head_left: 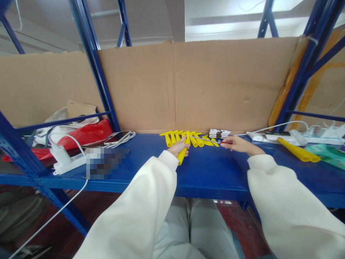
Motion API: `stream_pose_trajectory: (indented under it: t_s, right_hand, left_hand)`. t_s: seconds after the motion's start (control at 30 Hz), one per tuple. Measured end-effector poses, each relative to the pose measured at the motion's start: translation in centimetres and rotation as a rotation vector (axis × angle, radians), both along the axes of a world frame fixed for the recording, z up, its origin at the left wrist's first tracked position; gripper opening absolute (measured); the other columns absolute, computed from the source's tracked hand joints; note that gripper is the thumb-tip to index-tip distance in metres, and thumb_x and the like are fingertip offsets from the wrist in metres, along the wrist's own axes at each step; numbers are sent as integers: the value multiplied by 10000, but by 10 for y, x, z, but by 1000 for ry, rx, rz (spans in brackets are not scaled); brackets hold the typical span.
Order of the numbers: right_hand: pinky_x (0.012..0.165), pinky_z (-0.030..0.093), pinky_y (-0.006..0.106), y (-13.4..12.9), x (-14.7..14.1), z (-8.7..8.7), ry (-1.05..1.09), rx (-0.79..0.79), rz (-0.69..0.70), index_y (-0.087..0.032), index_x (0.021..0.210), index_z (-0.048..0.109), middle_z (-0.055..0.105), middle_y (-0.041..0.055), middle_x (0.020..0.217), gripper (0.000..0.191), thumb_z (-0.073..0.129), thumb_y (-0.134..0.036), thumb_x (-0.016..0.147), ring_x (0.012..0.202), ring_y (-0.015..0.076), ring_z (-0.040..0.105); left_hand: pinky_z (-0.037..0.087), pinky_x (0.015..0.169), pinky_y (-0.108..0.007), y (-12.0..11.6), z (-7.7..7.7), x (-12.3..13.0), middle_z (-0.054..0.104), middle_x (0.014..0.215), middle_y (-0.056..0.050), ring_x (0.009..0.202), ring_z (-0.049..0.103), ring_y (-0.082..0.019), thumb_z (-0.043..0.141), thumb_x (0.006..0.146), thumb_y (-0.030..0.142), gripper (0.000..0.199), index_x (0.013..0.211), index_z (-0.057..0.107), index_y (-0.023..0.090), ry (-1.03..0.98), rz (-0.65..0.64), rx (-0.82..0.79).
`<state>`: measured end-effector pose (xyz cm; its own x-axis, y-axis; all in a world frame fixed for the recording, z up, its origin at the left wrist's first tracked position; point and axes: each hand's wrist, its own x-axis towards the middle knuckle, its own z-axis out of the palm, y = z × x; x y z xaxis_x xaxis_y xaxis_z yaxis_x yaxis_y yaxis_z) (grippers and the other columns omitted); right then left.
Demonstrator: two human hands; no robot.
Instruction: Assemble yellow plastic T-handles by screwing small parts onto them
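My left hand (178, 146) is closed around a yellow tapered plastic tube (182, 157), its wide end pointing down towards me. In my right hand (235, 144) is a screwdriver (225, 142) with a red handle. Its long thin metal shaft points left, and the tip reaches the upper part of the held tube; whether it touches cannot be made out. Behind my hands, several more yellow tapered tubes (193, 141) lie in a row. Smaller flat yellow pieces (215, 141) are at the row's right end, near a stack of white strips (219, 133).
A blue shelf (151, 151) is backed by cardboard (215, 86) and flanked by blue posts. On the left are a power strip (70, 163), a red bag (90, 136) and cables. Two yellow tubes (299, 151), a green packet (327, 155) and chargers lie on the right.
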<state>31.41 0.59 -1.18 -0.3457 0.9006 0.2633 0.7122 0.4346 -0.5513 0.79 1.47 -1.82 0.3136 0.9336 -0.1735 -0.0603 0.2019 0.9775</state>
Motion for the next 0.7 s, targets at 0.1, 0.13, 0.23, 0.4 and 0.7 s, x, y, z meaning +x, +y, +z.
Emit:
stream_pose_trajectory:
  t_s: [0.1,0.13,0.23,0.4,0.7]
  right_hand:
    - [575,457,317,3,0,-3,21,-6,-8,-214,758,652,658,39,653,586,673,-796,691,596,186,578]
    - [578,458,319,5,-1,-5,36,8,-16,-218,750,635,657,38,656,604,693,-812,657,607,190,579]
    - [587,462,323,10,-2,-11,93,64,-48,-239,685,544,630,25,638,654,765,-835,528,626,192,572]
    - [522,445,312,8,-4,-10,125,9,-64,-249,642,487,562,-7,575,648,766,-824,533,535,162,528]
    - [492,434,295,-2,-8,-4,105,-101,-29,-227,736,607,632,23,637,570,727,-775,641,539,152,533]
  left_hand:
    - [323,429,-191,1,-1,0,513,743,37,443,410,-87,569,888,66,956,1683,129,361,9,8,-2]
    - [328,433,-194,1,0,0,520,741,33,446,416,-94,555,883,50,972,1686,105,364,16,11,0]
    - [342,443,-206,0,1,0,540,741,21,452,430,-108,513,874,18,996,1692,57,359,33,12,4]
    - [336,435,-192,-5,5,2,513,744,43,435,420,-91,485,896,20,966,1687,45,355,45,8,-1]
    - [328,439,-203,-7,6,2,508,761,37,439,414,-90,468,927,3,929,1688,66,351,22,21,-7]
